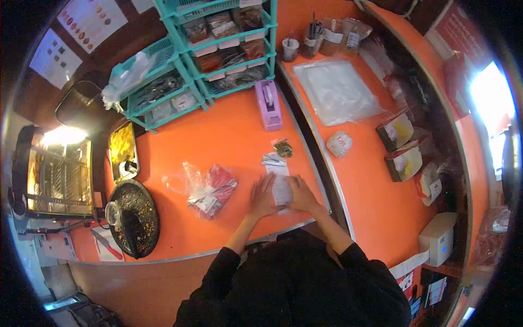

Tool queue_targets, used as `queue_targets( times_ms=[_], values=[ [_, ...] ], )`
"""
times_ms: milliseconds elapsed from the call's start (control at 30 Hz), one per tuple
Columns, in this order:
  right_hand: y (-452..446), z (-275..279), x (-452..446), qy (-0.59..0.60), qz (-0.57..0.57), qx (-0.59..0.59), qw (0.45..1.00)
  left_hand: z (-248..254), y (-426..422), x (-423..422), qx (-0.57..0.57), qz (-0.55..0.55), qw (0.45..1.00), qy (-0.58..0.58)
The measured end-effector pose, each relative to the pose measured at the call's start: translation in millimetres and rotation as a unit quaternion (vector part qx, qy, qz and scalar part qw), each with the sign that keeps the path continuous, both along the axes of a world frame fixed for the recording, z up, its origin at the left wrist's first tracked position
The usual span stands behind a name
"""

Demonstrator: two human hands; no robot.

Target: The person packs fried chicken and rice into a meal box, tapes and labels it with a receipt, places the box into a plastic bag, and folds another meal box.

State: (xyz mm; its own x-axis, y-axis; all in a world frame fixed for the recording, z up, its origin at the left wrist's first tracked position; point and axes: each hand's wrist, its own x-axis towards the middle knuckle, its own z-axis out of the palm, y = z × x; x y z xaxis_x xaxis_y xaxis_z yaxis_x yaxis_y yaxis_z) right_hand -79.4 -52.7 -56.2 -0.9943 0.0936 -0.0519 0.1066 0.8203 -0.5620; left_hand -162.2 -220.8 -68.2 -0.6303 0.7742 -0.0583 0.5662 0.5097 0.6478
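Note:
My left hand [263, 197] and my right hand [303, 195] cup a small white paper bundle [282, 192] from both sides, close to the counter's front edge. The fingers press against the paper, and what is inside it is hidden. Just beyond my hands lie printed paper slips [275, 162], with a small clump of dark green leafy stuff [283, 147] behind them. To the left of my left hand lies a clear plastic bag [211, 192] with red and white packets in it.
A purple tape dispenser [269, 106] stands behind, near teal racks [192, 76]. Left are a black round tray [143, 218], a yellow-filled tray [122, 150] and a red-handled knife [111, 248]. Across the gap are clear bags [336, 91], a round wrapped item [340, 144] and cardboard boxes [403, 163].

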Motion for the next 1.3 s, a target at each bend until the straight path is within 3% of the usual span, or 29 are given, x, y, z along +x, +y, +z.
queue_targets(
  times_ms=[167, 233, 433, 500, 567, 633, 667, 700, 733, 767, 800, 833, 867, 900, 967, 1033, 1167, 1233, 1300],
  values=[
    [4, 5, -38, -0.003, -0.075, -0.019, 0.997, 0, -3, 3, -0.045, 0.02, 0.998, -0.029],
    [11, -7, -72, 0.091, -0.165, -0.02, 0.982, -3, -2, 4, -0.059, 0.023, 0.998, -0.028],
    [-2, 18, 14, -0.081, -0.056, -0.02, 0.995, 6, -3, 4, -0.063, 0.018, 0.998, -0.017],
    [3, 29, 12, -0.053, -0.017, 0.079, 0.995, 20, 0, 0, -0.049, 0.02, 0.999, -0.002],
    [26, 47, -49, -0.039, -0.055, -0.055, 0.996, 45, 9, -15, -0.056, 0.058, 0.997, -0.011],
    [50, 40, -120, 0.131, -0.094, -0.124, 0.979, 48, 26, -49, -0.023, 0.077, 0.996, -0.041],
    [56, 37, -152, 0.184, -0.14, -0.073, 0.97, 50, 37, -69, 0.012, 0.093, 0.993, -0.072],
    [61, 33, -183, 0.237, -0.185, -0.02, 0.953, 38, 51, -88, 0.135, 0.147, 0.965, -0.17],
    [67, 28, -209, 0.139, -0.202, -0.017, 0.969, 19, 67, -109, 0.255, 0.196, 0.91, -0.263],
    [73, 25, -230, 0.038, -0.216, -0.013, 0.976, 4, 80, -132, 0.255, 0.196, 0.91, -0.262],
    [78, 19, -244, 0.037, -0.216, -0.014, 0.976, -10, 91, -154, 0.276, 0.224, 0.869, -0.345],
    [80, 18, -254, -0.01, -0.214, -0.163, 0.963, -10, 100, -167, 0.294, 0.251, 0.818, -0.426],
    [82, 16, -259, -0.059, -0.208, -0.307, 0.927, -11, 106, -173, 0.293, 0.253, 0.817, -0.428],
    [77, 10, -257, -0.063, -0.21, -0.306, 0.927, -13, 111, -177, 0.323, 0.243, 0.791, -0.459],
    [52, 20, -224, 0.205, -0.253, -0.353, 0.877, -9, 115, -174, 0.349, 0.236, 0.76, -0.496],
    [46, 33, -161, 0.146, -0.175, -0.268, 0.936, -4, 115, -171, 0.393, 0.221, 0.73, -0.513],
    [19, 28, -70, 0.085, -0.205, -0.248, 0.943, 11, 112, -173, 0.356, 0.211, 0.765, -0.494],
    [18, 20, -63, 0.087, -0.236, -0.263, 0.931, 15, 116, -176, 0.27, 0.217, 0.856, -0.384],
    [21, 11, -66, 0.099, -0.225, -0.22, 0.944, -7, 117, -175, 0.276, 0.227, 0.867, -0.347]
  ],
)
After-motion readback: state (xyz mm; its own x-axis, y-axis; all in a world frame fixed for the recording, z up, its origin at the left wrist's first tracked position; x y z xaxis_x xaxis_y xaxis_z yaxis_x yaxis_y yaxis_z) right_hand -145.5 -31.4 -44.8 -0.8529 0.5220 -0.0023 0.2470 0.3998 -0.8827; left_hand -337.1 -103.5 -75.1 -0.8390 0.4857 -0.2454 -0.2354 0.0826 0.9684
